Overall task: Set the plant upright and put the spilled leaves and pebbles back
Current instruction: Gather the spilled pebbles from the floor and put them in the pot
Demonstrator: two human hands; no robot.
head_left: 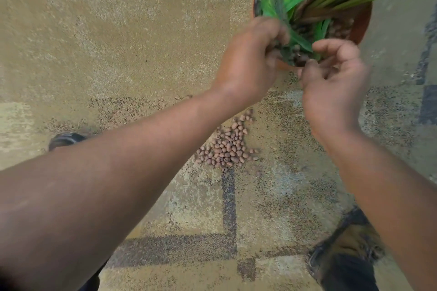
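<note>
Leaves (281, 10) in fingers (281, 30) over pot (363, 23)

Our arms are bare to the elbow, no sleeves, watch or rings. We wear dark shoes: left shoe (65, 140), right shoe (340, 250) over dark trousers.

Indoor carpeted room, likely office or home. Evidence: short-pile tan carpet (118, 30) with dark block pattern toward 6 o'clock; terracotta-coloured plant pot (363, 23) on floor at 1 o'clock; shoes (343, 260) at 5 o'clock.
</note>
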